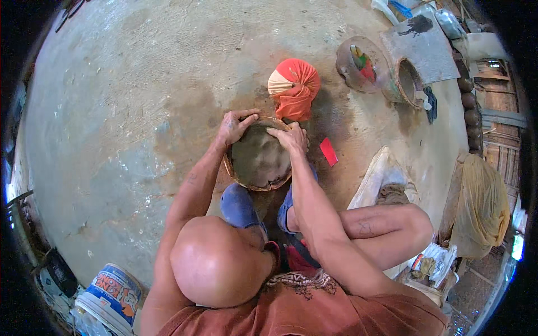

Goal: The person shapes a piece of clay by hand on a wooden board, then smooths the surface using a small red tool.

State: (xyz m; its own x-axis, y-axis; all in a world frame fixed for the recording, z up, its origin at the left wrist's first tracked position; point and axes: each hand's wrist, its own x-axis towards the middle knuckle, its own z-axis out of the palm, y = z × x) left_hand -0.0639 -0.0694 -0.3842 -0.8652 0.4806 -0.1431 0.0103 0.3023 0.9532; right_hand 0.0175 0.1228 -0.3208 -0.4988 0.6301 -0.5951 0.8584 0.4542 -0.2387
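A round shallow basket holding smooth grey, muddy material sits on the floor between my feet. My left hand is closed over its upper left rim, fingers on the edge. My right hand grips the upper right rim, with the thumb reaching inside over the grey material. Just beyond the basket lies a bundle of red and cream cloth. A small flat red piece is on the floor to the right of my right hand. My blue footwear shows below the basket.
At the back right stand a mottled pot, a round container and a grey board. A white sack lies right of my knee, near a tan draped cloth. A printed bucket stands at lower left.
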